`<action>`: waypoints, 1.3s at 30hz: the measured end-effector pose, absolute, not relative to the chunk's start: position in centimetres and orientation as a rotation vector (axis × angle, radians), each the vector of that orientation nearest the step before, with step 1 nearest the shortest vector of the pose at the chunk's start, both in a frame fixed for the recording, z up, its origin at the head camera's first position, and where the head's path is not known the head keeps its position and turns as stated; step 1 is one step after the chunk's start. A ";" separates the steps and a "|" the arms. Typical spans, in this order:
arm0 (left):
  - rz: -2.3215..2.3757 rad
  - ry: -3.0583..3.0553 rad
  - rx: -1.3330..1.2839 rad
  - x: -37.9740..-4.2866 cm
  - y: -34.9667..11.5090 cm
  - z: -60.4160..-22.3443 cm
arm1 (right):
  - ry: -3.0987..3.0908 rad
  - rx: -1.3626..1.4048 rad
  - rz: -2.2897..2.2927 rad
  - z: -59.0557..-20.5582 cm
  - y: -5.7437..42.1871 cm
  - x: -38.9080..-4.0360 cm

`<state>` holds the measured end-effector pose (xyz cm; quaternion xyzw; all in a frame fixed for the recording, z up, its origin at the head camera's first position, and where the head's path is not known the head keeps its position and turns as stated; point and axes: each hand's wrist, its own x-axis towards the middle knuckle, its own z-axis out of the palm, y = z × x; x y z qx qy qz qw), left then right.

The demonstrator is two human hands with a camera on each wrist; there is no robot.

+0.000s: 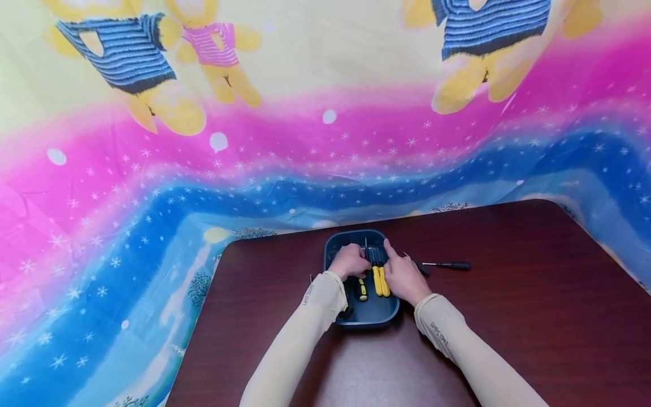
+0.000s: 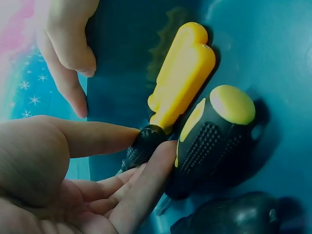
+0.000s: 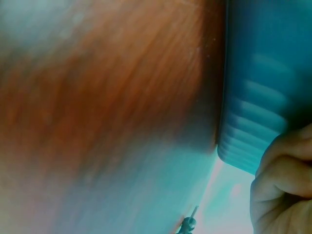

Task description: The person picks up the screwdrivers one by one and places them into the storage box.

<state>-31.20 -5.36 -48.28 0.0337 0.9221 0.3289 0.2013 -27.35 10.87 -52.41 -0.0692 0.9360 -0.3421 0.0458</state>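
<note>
A dark blue tray (image 1: 366,324) on the table holds several tools. My left hand (image 1: 350,261) reaches into it. In the left wrist view, its thumb and finger pinch the black neck of a yellow-handled screwdriver (image 2: 183,78), whose tip is hidden. Right beside those fingers lies a thick black-and-yellow screwdriver (image 2: 209,131), and below it a black handle (image 2: 239,214). Two yellow handles (image 1: 380,281) lie side by side in the head view. My right hand (image 1: 405,277) holds the tray's right rim, index finger stretched along it, other fingers curled in the right wrist view.
Right of the tray, a black-handled screwdriver (image 1: 452,265) lies on the dark brown table (image 1: 529,316). Another black tool (image 1: 423,268) shows partly behind the right hand. A printed cloth (image 1: 325,147) hangs behind the table's far edge.
</note>
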 end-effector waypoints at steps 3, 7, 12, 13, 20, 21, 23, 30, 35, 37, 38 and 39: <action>0.872 2.590 0.127 -31.2 -5.3 -48.2 | 2.855 -0.214 -1.046 -52.4 10.8 -27.3; 0.830 2.602 0.161 -31.2 -5.3 -48.0 | 2.854 -0.219 -1.056 -52.4 10.8 -27.3; 0.836 2.606 0.167 -31.2 -5.3 -48.0 | 2.856 -0.222 -1.062 -52.4 10.8 -27.4; 0.845 2.605 0.165 -31.1 -5.4 -48.0 | 2.856 -0.222 -1.063 -52.4 10.8 -27.4; 0.917 2.615 0.159 -30.9 -5.8 -47.7 | 2.869 -0.239 -1.044 -52.4 10.9 -27.4; 0.934 2.617 0.166 -30.8 -6.0 -47.6 | 2.866 -0.237 -1.042 -52.4 10.9 -27.4; 0.960 2.621 0.191 -30.6 -6.4 -47.4 | 2.860 -0.226 -1.038 -52.4 10.9 -27.4; 1.140 2.713 0.288 -29.3 -9.2 -45.7 | 2.856 -0.203 -1.035 -52.2 10.9 -27.2; 1.222 2.822 0.292 -28.6 -11.6 -44.7 | 2.865 -0.199 -1.039 -52.1 10.9 -27.1; 1.226 2.854 0.271 -28.2 -12.6 -44.5 | 2.861 -0.197 -1.035 -52.1 10.9 -27.1; 1.225 2.868 0.261 -27.9 -13.1 -44.5 | 2.860 -0.196 -1.032 -52.1 10.9 -27.1; 1.220 2.882 0.258 -27.6 -13.6 -44.6 | 2.859 -0.194 -1.029 -52.2 10.9 -27.1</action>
